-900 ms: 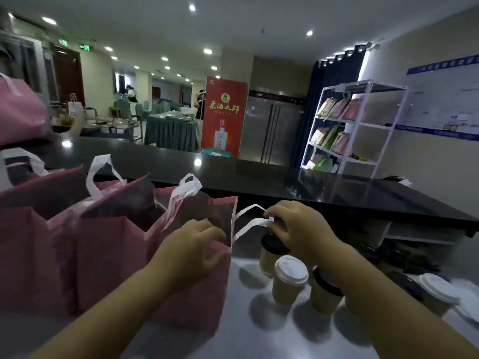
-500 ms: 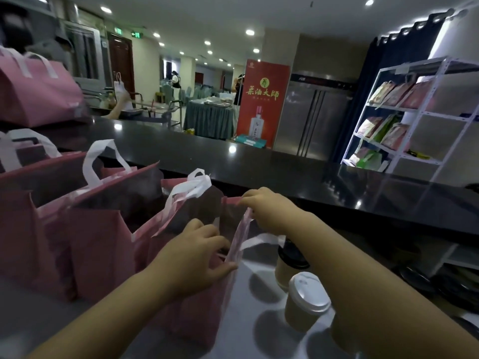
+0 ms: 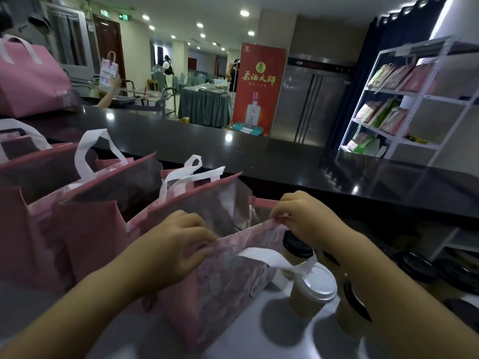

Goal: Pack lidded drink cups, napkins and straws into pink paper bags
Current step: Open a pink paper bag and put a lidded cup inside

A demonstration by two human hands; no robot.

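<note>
On the near grey tabletop point(image 3: 134, 332), a white-lidded cup point(image 3: 313, 288) is standing just right of the nearest pink bag point(image 3: 223, 286), with a black-lidded cup point(image 3: 350, 312) sitting beside it to the right, partly hidden by the right forearm. The bag's white handle point(image 3: 272, 260) is drooping over its near side toward the white lid.

The left hand point(image 3: 176, 244) is curling its fingers over the bag's near rim, its grip closing on the paper edge. The right hand point(image 3: 305, 218) is pinching the rim at the bag's right end, its grip narrow on the pink edge. Between them the bag's mouth is gaping; what is lying inside cannot be told. Another black-lidded cup point(image 3: 295, 248) is standing just under the right hand, touching or nearly touching the bag's right side.

To the left, two more pink bags point(image 3: 85, 229) are standing open in a row, white handles sticking up. To the right, loose black lids point(image 3: 417, 265) are lying on the tabletop.

Farther off, a black upper tabletop point(image 3: 259, 156) is running across the scene, carrying a pink bag point(image 3: 28, 81) at the far left. Beyond it, a red banner point(image 3: 259, 86) and a white shelf rack point(image 3: 414, 99) are standing.
</note>
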